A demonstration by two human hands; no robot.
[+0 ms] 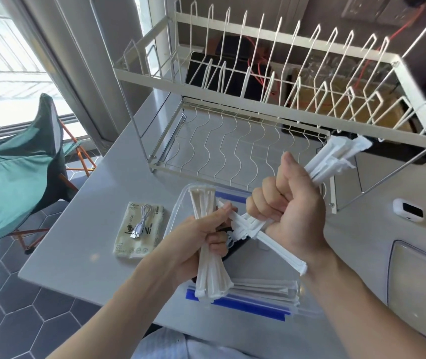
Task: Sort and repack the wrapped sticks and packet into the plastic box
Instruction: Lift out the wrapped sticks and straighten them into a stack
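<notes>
Grey table [108, 229] seen from above, with a green folding chair [17, 172] beside its left edge on the hexagon-tiled floor. A white two-tier wire dish rack [271, 81] occupies the far half of the table. In front of the rack, at the near edge, lies the clear plastic box [180, 203] with blue clips; more wrapped sticks lie flat inside it along the near wall. Both hands are held over the box. The right hand [289, 203] is closed in a fist around a bundle of white paper-wrapped sticks [336, 159], which slants from upper right, near the rack's lower corner, down to lower left past the wrist. The left hand [206, 234] is closed around a second bundle of wrapped sticks [204, 200], held nearly upright, its lower ends fanning out above the box's near wall. The two bundles cross between the hands. Left of the box, flat on the table, lies the pale printed packet [139, 229], with a coiled white USB cable [143, 218] resting on top. A small white device [408, 209] with a dark window sits at the right.
</notes>
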